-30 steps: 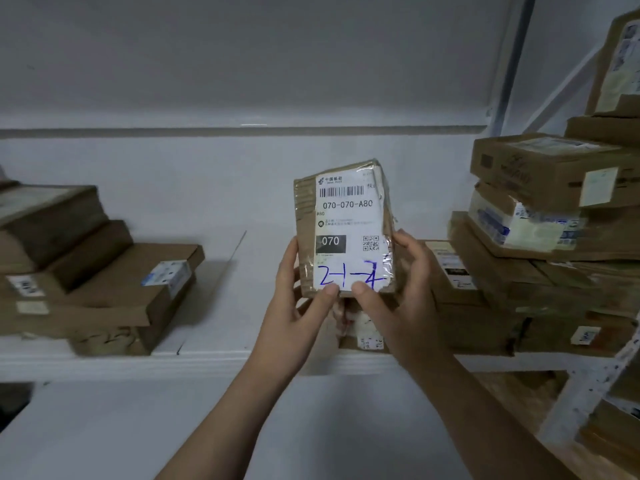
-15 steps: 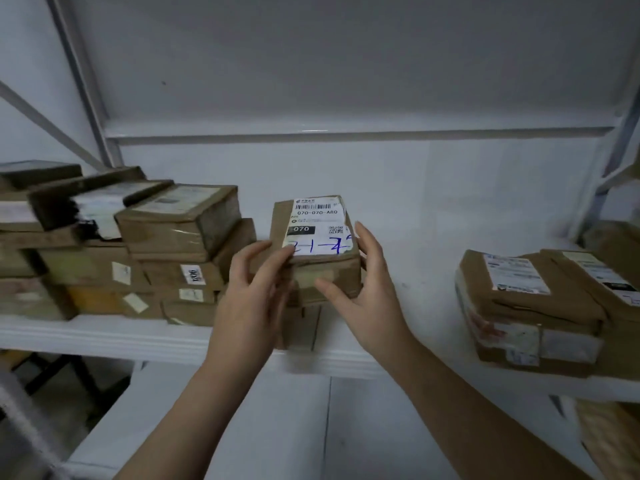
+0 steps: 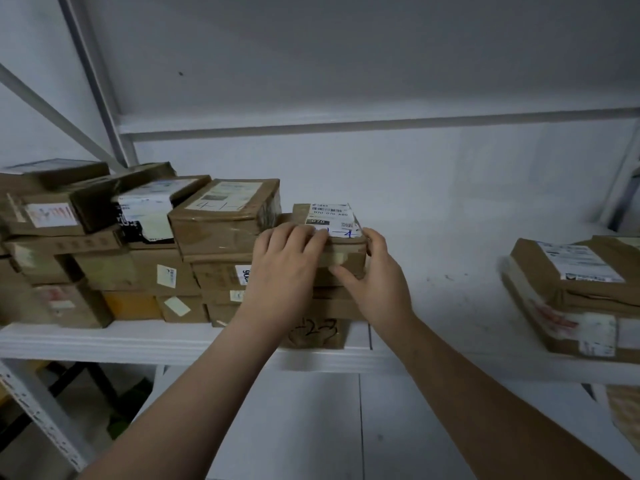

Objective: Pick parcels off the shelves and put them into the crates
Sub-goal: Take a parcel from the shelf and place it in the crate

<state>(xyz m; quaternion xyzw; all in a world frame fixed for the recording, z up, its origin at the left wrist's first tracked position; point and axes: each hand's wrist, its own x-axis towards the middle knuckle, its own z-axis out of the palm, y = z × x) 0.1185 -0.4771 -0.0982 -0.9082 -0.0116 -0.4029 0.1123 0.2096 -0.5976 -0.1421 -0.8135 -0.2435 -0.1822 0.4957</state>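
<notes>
Shelving: white metal shelf [image 3: 173, 344] at chest level, with a grey upright post [image 3: 100, 88] at the back left.
Parcel: small brown parcel [image 3: 341, 254] with a white label lies flat on top of a short stack of boxes [image 3: 322, 332] mid-shelf.
Left hand: left hand [image 3: 284, 261] has its fingers close together, bent over the parcel's top near edge and covering part of the label.
Right hand: right hand [image 3: 377, 278] grips the right corner, thumb on the front face, fingers round the side.
Left pile [image 3: 138, 258]: many brown boxes, stacked unevenly, just beside the parcel.
Right pile [image 3: 571, 289]: a few labelled boxes, well apart and cut off by the frame edge.
Hidden: the left thumb; the blue handwriting on the label is partly covered; small print is unreadable.
</notes>
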